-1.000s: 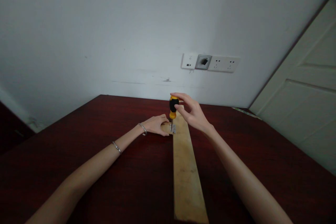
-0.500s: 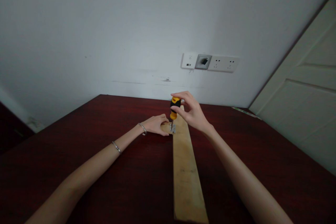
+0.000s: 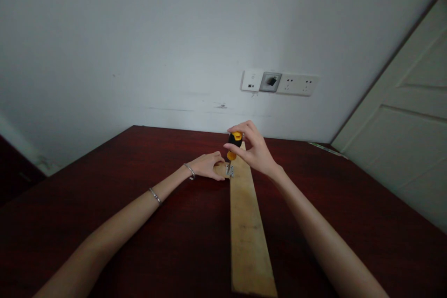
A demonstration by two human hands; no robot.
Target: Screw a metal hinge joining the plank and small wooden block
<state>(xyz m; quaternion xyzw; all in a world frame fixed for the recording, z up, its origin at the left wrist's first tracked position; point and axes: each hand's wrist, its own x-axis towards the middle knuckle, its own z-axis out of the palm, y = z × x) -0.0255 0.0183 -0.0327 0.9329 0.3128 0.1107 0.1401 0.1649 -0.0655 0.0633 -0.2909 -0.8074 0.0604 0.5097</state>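
Note:
My right hand (image 3: 254,148) grips a yellow and black screwdriver (image 3: 235,141) by its handle, thumb on the near side and fingers on the far side. The shaft points down at a small metal hinge (image 3: 229,170), though the exact contact of the tip is too small to make out. The hinge lies across the seam between a long wooden board (image 3: 246,223) and a small wooden piece (image 3: 221,170) at the board's left edge. Around that small piece my left hand (image 3: 208,166) is closed, thumb near and fingers far.
A dark red tabletop (image 3: 167,251) lies beneath the board and reaches back to a pale wall (image 3: 139,46). Wall sockets (image 3: 296,84) sit above the table's back edge. To the right stands a light panelled door (image 3: 408,139).
The screwdriver handle has turned and tilted slightly to the right, and the right hand's fingers have shifted with it. My left hand, the board and the hinge have stayed in place.

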